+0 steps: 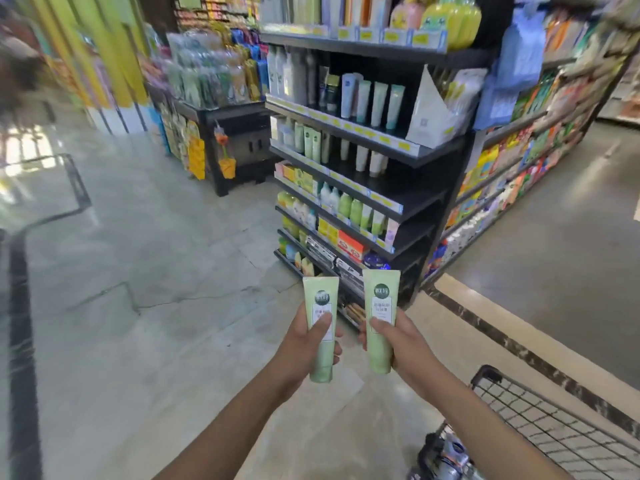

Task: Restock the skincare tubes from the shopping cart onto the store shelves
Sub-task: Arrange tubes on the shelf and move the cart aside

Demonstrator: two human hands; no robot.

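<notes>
From the head camera, the left grip (pixel 304 344) is curled round the left tube (pixel 320 289). The right grip (pixel 398 344) is curled round the right tube (pixel 381 296). Both tubes stand straight up, flat end on top. They look soft, smooth and pale green. The black shelves (pixel 346 183) are ahead and higher, well apart from both grips. The right grip seems a bit nearer. The wire cart (pixel 554 427) sits low on the right.

I see two pale green tubes standing upright at lower centre, caps down, labels facing me: the left tube (pixel 322 355) in my left hand (pixel 298 344), the right tube (pixel 381 299) in my right hand (pixel 408 341), slightly apart.
</notes>
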